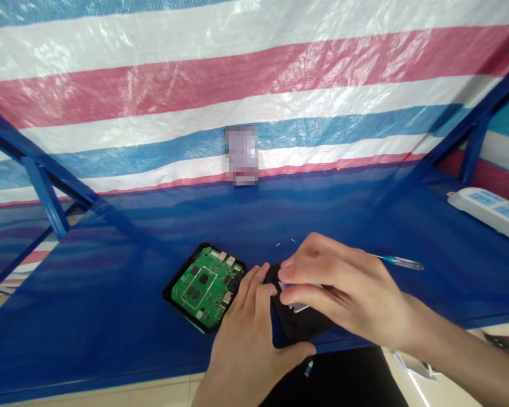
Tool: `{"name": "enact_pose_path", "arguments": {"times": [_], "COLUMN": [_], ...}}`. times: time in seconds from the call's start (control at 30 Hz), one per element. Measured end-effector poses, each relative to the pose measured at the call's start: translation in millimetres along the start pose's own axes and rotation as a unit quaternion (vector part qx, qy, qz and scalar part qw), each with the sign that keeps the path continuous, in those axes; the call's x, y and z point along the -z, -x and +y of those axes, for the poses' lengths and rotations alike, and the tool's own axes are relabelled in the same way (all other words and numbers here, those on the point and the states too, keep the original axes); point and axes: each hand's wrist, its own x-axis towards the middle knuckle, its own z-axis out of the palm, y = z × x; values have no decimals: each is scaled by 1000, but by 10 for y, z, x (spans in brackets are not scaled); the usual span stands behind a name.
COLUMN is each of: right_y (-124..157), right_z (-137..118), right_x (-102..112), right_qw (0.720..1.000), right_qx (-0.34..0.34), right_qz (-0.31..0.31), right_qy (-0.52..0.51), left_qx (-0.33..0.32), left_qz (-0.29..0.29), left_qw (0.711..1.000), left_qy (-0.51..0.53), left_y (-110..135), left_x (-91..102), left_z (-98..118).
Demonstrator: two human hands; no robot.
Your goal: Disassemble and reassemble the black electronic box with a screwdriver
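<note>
A black plastic cover (294,328) lies on the blue table under my hands, partly hidden by them. My left hand (248,333) rests against its left side, fingers stretched out and the thumb spread along the near edge. Over the cover, my right hand (348,282) pinches a thin silvery-white piece (297,308) between thumb and fingers; most of that piece is hidden. To the left sits an open black case with a green circuit board (203,282), close to my left fingers. Two small screws (285,242) lie just beyond my right hand.
A screwdriver (401,262) with a clear handle lies right of my right hand. At the far right is a white power strip (492,212). A blurred-out upright object (241,155) stands against the striped sheet (152,85). Blue frame bars (44,195) flank the table (110,282).
</note>
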Motion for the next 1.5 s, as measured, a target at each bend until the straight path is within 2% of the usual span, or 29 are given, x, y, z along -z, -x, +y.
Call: {"name": "enact_pose_path", "arguments": {"times": [0.1,0.2,0.33,0.53,0.73,0.83,0.93,1.17,1.37,1.5], "right_y": [2,11,36,57,55,41,19,5,16,43], "right_z": [-10,-45,-53,-30,-98,-94,-79,-130,-57,-48], "right_x": [11,43,59,56,80,78,79,93,52,75], "right_qw": [1000,999,999,1000,998,999,999,996,999,999], "right_qx": [-4,-9,-39,-6,-31,-47,-34,-52,-26,-17], "right_qz": [0,-26,-33,-21,-47,-23,0,-61,-2,-35], "right_qy": [24,27,16,20,29,8,18,-27,25,38], "left_qx": [0,-4,-7,-9,-1,-6,-16,-4,-9,-3], "left_qz": [-3,1,5,2,-5,-6,-2,-3,-10,-12], "left_qw": [1000,1000,1000,1000,1000,1000,1000,1000,1000,1000], "left_qy": [4,15,20,12,25,21,11,8,-4,10], "left_y": [0,-1,10,20,0,7,16,11,8,-7], "left_x": [6,15,-12,-48,8,-22,-57,-35,-44,-10], "left_z": [5,6,-29,-58,-7,-35,-67,-40,-53,-33]}}
